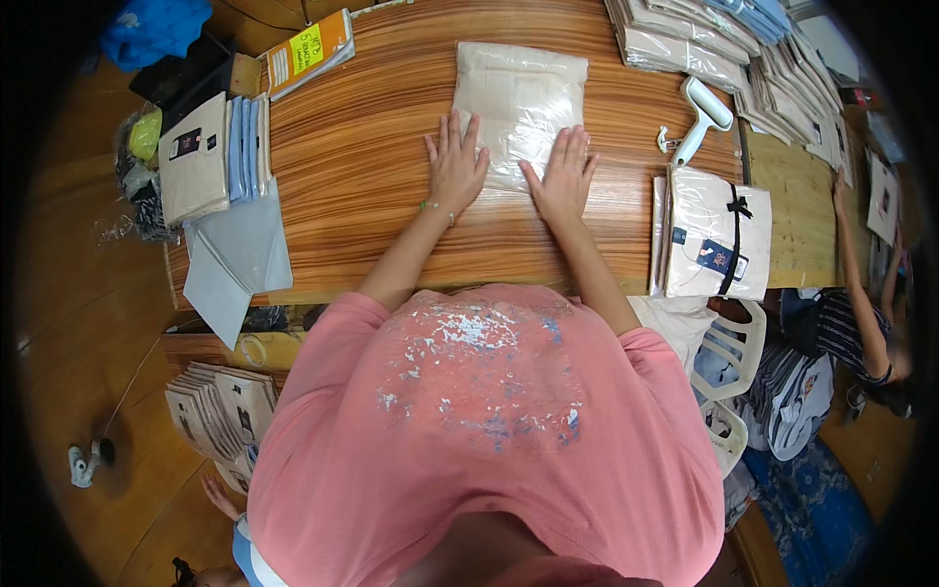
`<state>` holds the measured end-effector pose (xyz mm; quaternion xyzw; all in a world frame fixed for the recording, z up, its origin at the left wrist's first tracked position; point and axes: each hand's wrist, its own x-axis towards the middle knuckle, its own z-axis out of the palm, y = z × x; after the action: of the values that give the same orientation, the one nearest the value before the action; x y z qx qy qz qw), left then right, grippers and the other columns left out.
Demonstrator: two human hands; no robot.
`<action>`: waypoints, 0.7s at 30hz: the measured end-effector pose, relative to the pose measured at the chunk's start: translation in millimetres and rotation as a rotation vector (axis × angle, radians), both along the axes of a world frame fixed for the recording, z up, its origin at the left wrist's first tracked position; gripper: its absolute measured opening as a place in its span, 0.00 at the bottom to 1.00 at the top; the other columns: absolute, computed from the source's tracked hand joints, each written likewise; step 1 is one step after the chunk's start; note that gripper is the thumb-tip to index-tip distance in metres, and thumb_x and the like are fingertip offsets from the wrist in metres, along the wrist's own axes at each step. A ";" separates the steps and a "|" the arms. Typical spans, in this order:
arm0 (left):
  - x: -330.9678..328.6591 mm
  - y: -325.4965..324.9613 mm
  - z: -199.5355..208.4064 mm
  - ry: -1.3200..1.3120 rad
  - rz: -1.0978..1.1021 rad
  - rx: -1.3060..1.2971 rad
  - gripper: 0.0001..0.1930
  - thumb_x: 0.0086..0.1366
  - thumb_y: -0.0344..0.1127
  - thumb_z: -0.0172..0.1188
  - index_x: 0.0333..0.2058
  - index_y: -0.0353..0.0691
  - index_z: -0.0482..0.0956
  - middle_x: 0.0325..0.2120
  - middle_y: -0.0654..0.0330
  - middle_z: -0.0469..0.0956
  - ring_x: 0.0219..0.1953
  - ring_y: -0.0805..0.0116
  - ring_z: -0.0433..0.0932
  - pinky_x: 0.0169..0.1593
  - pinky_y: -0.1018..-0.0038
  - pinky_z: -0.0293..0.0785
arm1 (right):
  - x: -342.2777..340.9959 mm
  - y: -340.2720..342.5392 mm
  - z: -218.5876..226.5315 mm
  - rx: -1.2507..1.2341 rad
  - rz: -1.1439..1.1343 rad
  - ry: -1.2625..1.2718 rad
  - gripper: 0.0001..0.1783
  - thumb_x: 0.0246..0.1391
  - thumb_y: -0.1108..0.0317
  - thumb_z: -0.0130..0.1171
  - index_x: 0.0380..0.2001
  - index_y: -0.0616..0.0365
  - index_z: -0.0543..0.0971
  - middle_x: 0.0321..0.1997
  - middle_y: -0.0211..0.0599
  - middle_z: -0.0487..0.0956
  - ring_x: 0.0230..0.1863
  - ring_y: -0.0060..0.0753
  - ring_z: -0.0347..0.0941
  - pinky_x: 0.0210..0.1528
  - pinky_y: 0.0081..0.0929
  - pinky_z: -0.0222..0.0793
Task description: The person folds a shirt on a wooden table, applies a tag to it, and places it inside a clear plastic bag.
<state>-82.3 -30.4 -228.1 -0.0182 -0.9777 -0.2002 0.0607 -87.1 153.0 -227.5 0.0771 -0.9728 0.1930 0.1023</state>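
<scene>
A folded cream cloth item in a transparent plastic bag (520, 93) lies flat on the striped wooden table (362, 147), straight ahead of me. My left hand (457, 164) is spread at the near left corner of the bag, its fingertips at the edge. On the near right corner rests my right hand (562, 178), fingers stretched out over the plastic. Neither hand grips anything. Both forearms reach forward across the front edge of the table.
At right are a lint roller (702, 119), a bagged garment with a black ribbon (719, 233) and piled packets (680, 39). Bagged garments (196, 161), plastic sleeves (240, 259) and a notebook (311, 54) sit left. Other people (851, 313) are at both sides.
</scene>
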 end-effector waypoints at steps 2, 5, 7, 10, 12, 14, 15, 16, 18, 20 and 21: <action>-0.8 1.8 0.8 -0.003 -0.004 -0.005 0.30 0.65 0.47 0.43 0.62 0.42 0.53 0.64 0.44 0.43 0.66 0.44 0.40 0.62 0.42 0.33 | -3.6 0.2 -2.0 -0.100 -0.109 -0.038 0.50 0.52 0.37 0.45 0.62 0.70 0.50 0.68 0.55 0.47 0.70 0.48 0.37 0.65 0.56 0.28; -0.2 1.1 1.8 -0.011 -0.007 -0.017 0.30 0.65 0.47 0.43 0.62 0.42 0.53 0.64 0.44 0.43 0.66 0.45 0.40 0.62 0.42 0.33 | -4.9 3.1 4.2 -0.012 -0.071 -0.142 0.49 0.53 0.38 0.45 0.62 0.71 0.47 0.68 0.57 0.45 0.70 0.51 0.35 0.66 0.54 0.26; -1.0 0.2 2.3 -0.015 -0.012 -0.008 0.30 0.64 0.47 0.43 0.62 0.42 0.53 0.63 0.44 0.43 0.66 0.45 0.40 0.62 0.42 0.33 | -9.4 5.5 1.5 -0.091 -0.074 -0.190 0.49 0.54 0.39 0.45 0.63 0.70 0.45 0.68 0.56 0.44 0.70 0.50 0.34 0.66 0.53 0.25; 1.3 -1.0 -1.0 0.003 -0.005 -0.025 0.30 0.64 0.47 0.43 0.62 0.42 0.53 0.63 0.44 0.44 0.66 0.45 0.41 0.62 0.42 0.33 | -1.9 22.9 4.4 -0.238 -0.084 -0.072 0.48 0.54 0.40 0.44 0.63 0.70 0.44 0.68 0.55 0.43 0.70 0.48 0.34 0.67 0.51 0.25; -2.3 -2.9 -2.3 0.016 0.008 -0.008 0.29 0.64 0.47 0.43 0.62 0.42 0.53 0.63 0.44 0.44 0.66 0.45 0.41 0.62 0.43 0.33 | 1.9 23.2 6.2 -0.240 0.017 -0.049 0.48 0.55 0.41 0.44 0.63 0.69 0.44 0.69 0.53 0.44 0.70 0.47 0.35 0.67 0.49 0.27; -1.0 1.4 -1.3 0.009 -0.003 0.014 0.29 0.64 0.46 0.43 0.62 0.42 0.53 0.64 0.45 0.44 0.66 0.45 0.41 0.62 0.43 0.32 | 9.0 27.6 4.7 -0.118 0.198 -0.152 0.47 0.55 0.41 0.44 0.63 0.68 0.45 0.69 0.52 0.44 0.71 0.45 0.35 0.67 0.47 0.29; 0.1 0.2 -0.3 0.001 -0.010 0.021 0.29 0.64 0.46 0.43 0.62 0.43 0.53 0.64 0.45 0.44 0.66 0.45 0.40 0.62 0.43 0.32 | 8.8 27.9 3.6 -0.046 0.186 -0.133 0.47 0.55 0.41 0.44 0.63 0.68 0.46 0.69 0.51 0.45 0.70 0.44 0.37 0.68 0.43 0.33; 0.6 -0.9 0.8 -0.002 -0.014 0.027 0.29 0.64 0.46 0.43 0.62 0.43 0.53 0.64 0.45 0.44 0.66 0.45 0.40 0.62 0.43 0.31 | 7.6 27.2 6.8 -0.048 0.173 -0.147 0.46 0.55 0.43 0.45 0.63 0.67 0.46 0.69 0.51 0.45 0.70 0.44 0.38 0.68 0.43 0.34; 1.6 0.2 -0.8 -0.022 0.003 0.005 0.29 0.64 0.46 0.43 0.62 0.44 0.52 0.64 0.48 0.44 0.66 0.48 0.40 0.63 0.46 0.31 | 5.0 26.9 13.8 -0.051 0.148 -0.175 0.44 0.56 0.45 0.46 0.64 0.65 0.46 0.68 0.51 0.46 0.70 0.43 0.40 0.67 0.43 0.38; -2.1 -4.3 -2.1 -0.003 0.015 0.151 0.29 0.64 0.44 0.44 0.62 0.44 0.52 0.64 0.49 0.44 0.66 0.50 0.40 0.64 0.50 0.32 | -8.9 40.1 11.8 -0.650 0.133 -0.323 0.41 0.55 0.51 0.49 0.64 0.63 0.48 0.68 0.51 0.48 0.69 0.42 0.43 0.66 0.44 0.41; -3.6 -10.7 -2.0 0.017 0.017 0.308 0.30 0.63 0.42 0.45 0.62 0.44 0.52 0.64 0.49 0.44 0.66 0.50 0.40 0.65 0.52 0.33 | -14.1 49.4 10.5 -0.951 0.129 -0.394 0.40 0.54 0.54 0.51 0.64 0.61 0.48 0.67 0.51 0.50 0.69 0.42 0.44 0.66 0.44 0.43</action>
<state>-85.9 -41.1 -230.1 -0.0018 -0.9350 -0.3471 0.0729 -101.1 202.4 -217.0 0.0439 -0.7717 0.6305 -0.0709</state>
